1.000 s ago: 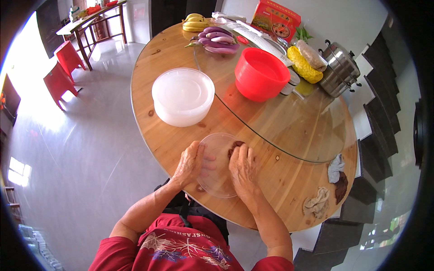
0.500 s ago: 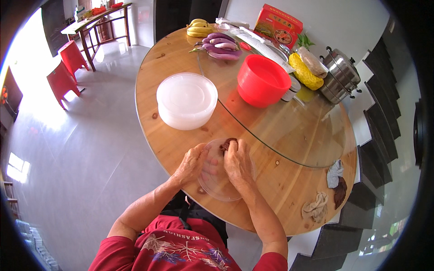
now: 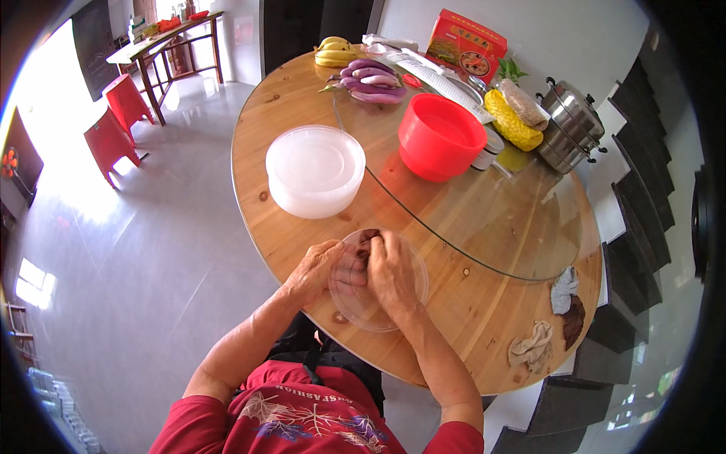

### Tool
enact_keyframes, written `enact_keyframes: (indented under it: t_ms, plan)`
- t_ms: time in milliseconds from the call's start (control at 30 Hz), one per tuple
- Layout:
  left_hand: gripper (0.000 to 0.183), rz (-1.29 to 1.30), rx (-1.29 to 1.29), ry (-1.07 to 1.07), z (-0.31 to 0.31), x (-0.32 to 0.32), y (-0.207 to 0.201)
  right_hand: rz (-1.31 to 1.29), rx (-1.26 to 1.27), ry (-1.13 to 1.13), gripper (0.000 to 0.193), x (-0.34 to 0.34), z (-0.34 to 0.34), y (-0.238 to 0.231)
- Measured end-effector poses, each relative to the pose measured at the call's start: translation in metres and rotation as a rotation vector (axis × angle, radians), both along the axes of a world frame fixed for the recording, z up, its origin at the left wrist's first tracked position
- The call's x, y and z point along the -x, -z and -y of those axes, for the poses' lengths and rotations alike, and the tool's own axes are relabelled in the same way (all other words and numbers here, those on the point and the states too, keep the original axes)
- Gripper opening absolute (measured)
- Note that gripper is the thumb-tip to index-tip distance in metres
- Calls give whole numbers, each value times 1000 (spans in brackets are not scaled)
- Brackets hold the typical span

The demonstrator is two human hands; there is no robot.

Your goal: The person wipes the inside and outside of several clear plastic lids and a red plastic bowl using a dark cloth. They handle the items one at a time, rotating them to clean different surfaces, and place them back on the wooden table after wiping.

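A clear round plastic lid (image 3: 354, 304) is held over the near edge of the table. My left hand (image 3: 314, 271) grips its left rim, with the fingers showing through underneath. My right hand (image 3: 391, 274) is closed around a dark brown cloth (image 3: 365, 244) and presses it on the lid's upper face near the far rim. Most of the cloth is hidden under the fingers. Just beyond my hands stands a stack of translucent white round containers or lids (image 3: 314, 178).
The round wooden table (image 3: 484, 325) carries a glass turntable (image 3: 522, 234). Red bowls (image 3: 420, 147), eggplants (image 3: 370, 79), bananas (image 3: 335, 53), a red box (image 3: 466, 47) and a steel steamer pot (image 3: 567, 129) stand at the back. Crumpled cloths (image 3: 532, 346) lie at right. Dark stairs (image 3: 631, 204) rise beyond.
My right hand has moved slightly left and down with the brown cloth across the lid. The left hand keeps its grip on the rim.
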State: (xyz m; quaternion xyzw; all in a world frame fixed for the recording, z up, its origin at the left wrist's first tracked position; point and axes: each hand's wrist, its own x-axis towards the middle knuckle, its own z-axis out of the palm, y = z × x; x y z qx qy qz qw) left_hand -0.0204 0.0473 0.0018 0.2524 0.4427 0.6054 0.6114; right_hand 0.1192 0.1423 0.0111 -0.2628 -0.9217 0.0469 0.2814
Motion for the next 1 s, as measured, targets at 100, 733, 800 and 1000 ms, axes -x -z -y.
enact_keyframes:
  t_ms: [100, 733, 800, 1000]
  plan:
    - [43, 16, 31, -20, -1, 1, -2, 16, 222, 33, 34, 2, -8, 2]
    - [33, -575, -26, -90, -8, -8, 6, 90, 292, -477, 34, -57, 24, -17]
    - [32, -848, -105, -59, -11, 2, 22, -37, 220, -383, 36, -41, 18, -8]
    - [29, -330, 55, -99, -6, -14, -3, -17, -252, -17, 20, -9, -14, 1]
